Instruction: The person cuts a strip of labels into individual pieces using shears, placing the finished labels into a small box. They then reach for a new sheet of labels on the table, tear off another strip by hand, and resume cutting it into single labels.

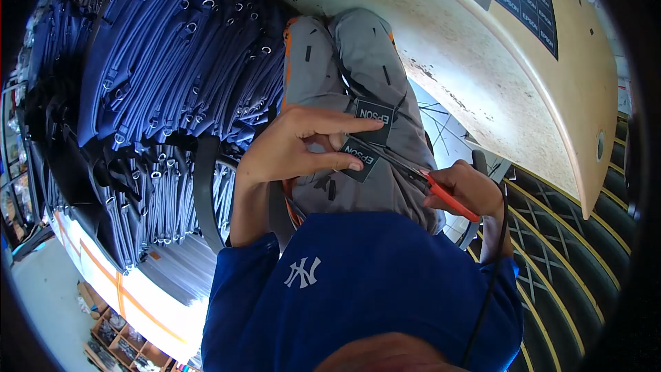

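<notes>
My left hand [292, 141] pinches black fabric labels with white EPSON lettering between its fingers and thumb, above my lap. The upper label [374, 114] lies by the index fingertip, and the lower label [357, 164] is by the thumb tip. Orange-handled scissors [451, 198] are gripped in my right hand [475, 189]. Their blades point up and left, reaching the gap between the two labels. Whether the blades touch the fabric is hard to make out. Grey trousers [375, 193] lie beneath both hands.
Stacks of blue fabric straps or bags with metal rings [165, 48] crowd the left side. A pale curved tabletop [496, 89] extends at the upper right, bearing a sheet of EPSON labels [527, 3]. Dark rolls with yellow edges [571, 262] stand at the right.
</notes>
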### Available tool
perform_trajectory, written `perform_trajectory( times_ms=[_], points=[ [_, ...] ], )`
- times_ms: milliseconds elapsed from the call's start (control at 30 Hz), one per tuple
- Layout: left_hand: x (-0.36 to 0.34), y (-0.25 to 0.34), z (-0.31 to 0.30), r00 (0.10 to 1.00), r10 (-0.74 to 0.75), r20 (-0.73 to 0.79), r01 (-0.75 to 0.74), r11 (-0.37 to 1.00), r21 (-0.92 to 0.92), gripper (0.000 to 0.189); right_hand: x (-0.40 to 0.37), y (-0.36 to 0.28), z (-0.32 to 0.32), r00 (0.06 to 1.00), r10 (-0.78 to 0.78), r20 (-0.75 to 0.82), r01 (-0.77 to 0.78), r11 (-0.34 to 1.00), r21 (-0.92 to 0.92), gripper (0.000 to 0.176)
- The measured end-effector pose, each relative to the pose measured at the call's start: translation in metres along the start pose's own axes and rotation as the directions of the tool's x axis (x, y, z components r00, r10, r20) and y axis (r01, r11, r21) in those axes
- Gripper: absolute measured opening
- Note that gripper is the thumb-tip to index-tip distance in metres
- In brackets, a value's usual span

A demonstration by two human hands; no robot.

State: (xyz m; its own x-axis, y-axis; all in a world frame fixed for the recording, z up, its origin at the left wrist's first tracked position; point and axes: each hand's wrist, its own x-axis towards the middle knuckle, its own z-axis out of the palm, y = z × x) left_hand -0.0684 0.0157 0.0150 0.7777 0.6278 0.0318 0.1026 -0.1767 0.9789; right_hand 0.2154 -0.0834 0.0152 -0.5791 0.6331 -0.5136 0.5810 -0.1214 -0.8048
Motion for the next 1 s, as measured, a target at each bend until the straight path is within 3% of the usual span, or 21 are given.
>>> perform_trajectory(
  times_ms=[333,400,433,500,533,567,633,733,800,833,900,967,1000],
  points=[
    [0.014,0.004,-0.007,1.000,0.025,0.016,-0.025,1.000,0.001,0.051,-0.006,0.013,0.005,0.998,-0.015,-0.066,0.018,0.999,0.045,0.047],
    [0.015,0.002,-0.012,0.996,-0.061,-0.063,0.053,0.990,-0.133,0.044,-0.009,0.020,0.009,0.988,-0.074,-0.136,0.082,0.995,0.055,0.053],
    [0.017,0.002,-0.016,0.997,-0.050,-0.062,0.042,0.992,-0.123,0.044,-0.011,0.026,0.013,0.986,-0.080,-0.146,0.088,0.995,0.046,0.053],
    [0.026,0.003,-0.026,0.973,-0.094,-0.210,0.069,0.990,-0.123,0.041,-0.011,0.040,0.023,0.972,-0.056,-0.226,0.096,0.980,0.173,0.056],
    [0.036,0.009,-0.028,0.953,-0.050,-0.300,0.032,0.997,-0.063,0.040,-0.010,0.043,0.025,0.952,-0.132,-0.276,0.201,0.949,0.241,0.053],
    [0.048,0.015,-0.035,0.955,-0.024,-0.295,0.010,0.999,-0.050,0.040,-0.009,0.046,0.028,0.945,-0.140,-0.296,0.211,0.952,0.223,0.053],
    [0.080,0.025,-0.049,0.927,0.108,-0.360,-0.074,0.992,0.107,0.036,-0.011,0.052,0.035,0.959,-0.066,-0.275,0.170,0.913,0.370,0.049],
    [0.150,0.045,-0.070,0.855,0.391,-0.340,-0.244,0.883,0.402,0.031,-0.006,0.057,0.047,0.938,-0.098,-0.331,0.226,0.900,0.374,0.043],
    [0.204,0.050,-0.083,0.803,0.529,-0.273,-0.397,0.818,0.416,0.029,-0.004,0.055,0.051,0.926,-0.128,-0.356,0.261,0.897,0.357,0.039],
    [0.233,0.049,-0.092,0.788,0.566,-0.241,-0.393,0.764,0.511,0.027,-0.005,0.048,0.052,0.926,-0.078,-0.370,0.224,0.902,0.369,0.039],
    [0.285,0.043,-0.104,0.748,0.642,-0.167,-0.479,0.697,0.534,0.024,-0.004,0.038,0.056,0.888,-0.084,-0.452,0.240,0.923,0.301,0.053],
    [0.310,0.047,-0.107,0.809,0.588,0.004,-0.470,0.642,0.605,0.023,-0.005,0.041,0.059,0.891,-0.064,-0.450,0.232,0.916,0.328,0.056],
    [0.313,0.051,-0.105,0.777,0.622,0.098,-0.504,0.521,0.689,0.024,-0.007,0.040,0.058,0.898,-0.035,-0.438,0.218,0.901,0.375,0.057]
  ],
)
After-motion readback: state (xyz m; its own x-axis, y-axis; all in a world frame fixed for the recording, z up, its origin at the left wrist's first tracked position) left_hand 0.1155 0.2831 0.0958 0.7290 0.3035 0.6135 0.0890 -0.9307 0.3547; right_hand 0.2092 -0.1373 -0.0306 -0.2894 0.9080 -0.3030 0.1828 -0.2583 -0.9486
